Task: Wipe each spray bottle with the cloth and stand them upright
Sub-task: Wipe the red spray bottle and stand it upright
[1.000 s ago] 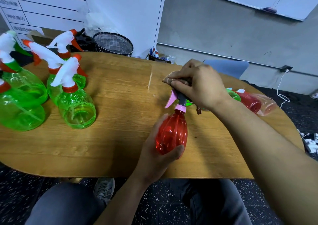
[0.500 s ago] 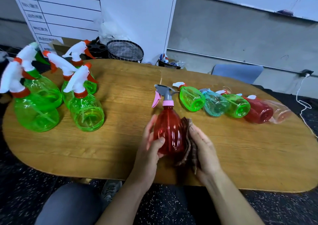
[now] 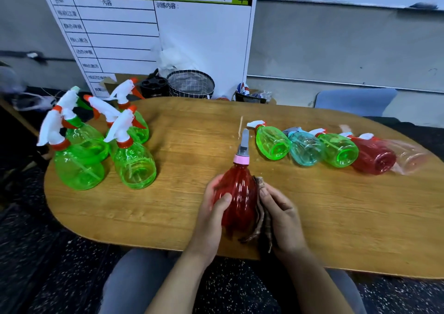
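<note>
Left hand (image 3: 211,208) with fingers curled around red spray bottle (image 3: 236,198), right hand (image 3: 281,215) with fingers together, flat on brown cloth (image 3: 262,215) against the bottle's right side.

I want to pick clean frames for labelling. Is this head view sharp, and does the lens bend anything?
Head view: the red bottle and both hands, left hand and right hand, look slightly soft; the far left edge is smeared by motion blur; the wide lens bows the table edge and tilts the green bottles outward; lighting is even, without harsh glare.
</note>
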Available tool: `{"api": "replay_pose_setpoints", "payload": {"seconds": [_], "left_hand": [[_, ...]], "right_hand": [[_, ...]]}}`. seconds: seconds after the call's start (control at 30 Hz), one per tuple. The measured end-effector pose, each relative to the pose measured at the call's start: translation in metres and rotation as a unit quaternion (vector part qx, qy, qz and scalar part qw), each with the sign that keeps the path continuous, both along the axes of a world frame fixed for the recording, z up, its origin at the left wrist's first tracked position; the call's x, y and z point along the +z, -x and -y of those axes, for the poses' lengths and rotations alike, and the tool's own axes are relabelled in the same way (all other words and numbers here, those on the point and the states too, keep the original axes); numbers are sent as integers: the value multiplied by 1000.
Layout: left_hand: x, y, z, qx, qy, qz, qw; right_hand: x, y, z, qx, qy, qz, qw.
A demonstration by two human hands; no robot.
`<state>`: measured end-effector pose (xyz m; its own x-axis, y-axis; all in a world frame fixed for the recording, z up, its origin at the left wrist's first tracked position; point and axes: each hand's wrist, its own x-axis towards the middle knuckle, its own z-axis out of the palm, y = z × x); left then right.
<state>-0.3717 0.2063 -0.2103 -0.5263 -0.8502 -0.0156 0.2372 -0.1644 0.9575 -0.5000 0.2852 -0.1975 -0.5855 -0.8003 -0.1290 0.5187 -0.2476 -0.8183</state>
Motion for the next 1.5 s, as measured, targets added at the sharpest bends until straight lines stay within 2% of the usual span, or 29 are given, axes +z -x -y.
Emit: {"api": "replay_pose_setpoints", "payload": {"seconds": [0.17,0.33,0.7,0.9,1.03,1.13,1.2,1.33,1.4,1.43,1.5], "left_hand": [[9,-1,-5,-17,34,16,999],[8,2,-5,1,-5,-16,1000],[5,3,-2,-5,-42,-10,999],[6,0,-5,-35,-8,13,999],[7,-4,-4,-53,46,49,996],[8,-5,-5,-82,57,37,994],[5,-6,-4,-68,63,31,995],[3,-6,-3,-53,99,33,993],[-1,-3,-2,-54,108,29,992],[-3,-3,-3,-54,107,24,992],[-5,-2,-4,-56,108,23,992]], "right_hand": [[3,2,-3,-5,12,0,1000],[2,3,-4,-19,7,21,1000],[-3,4,-3,-38,-4,-38,999],[-8,4,-1,-44,0,-49,998],[-10,3,-1,-48,-4,-59,997],[-10,3,-3,-46,-7,-60,997],[-9,0,-6,-48,-14,-67,996],[6,3,-19,-123,-47,-143,981],[26,13,-18,-173,-37,-230,957],[36,19,-16,-195,-35,-303,932],[58,29,-8,-223,-48,-477,849]]}}
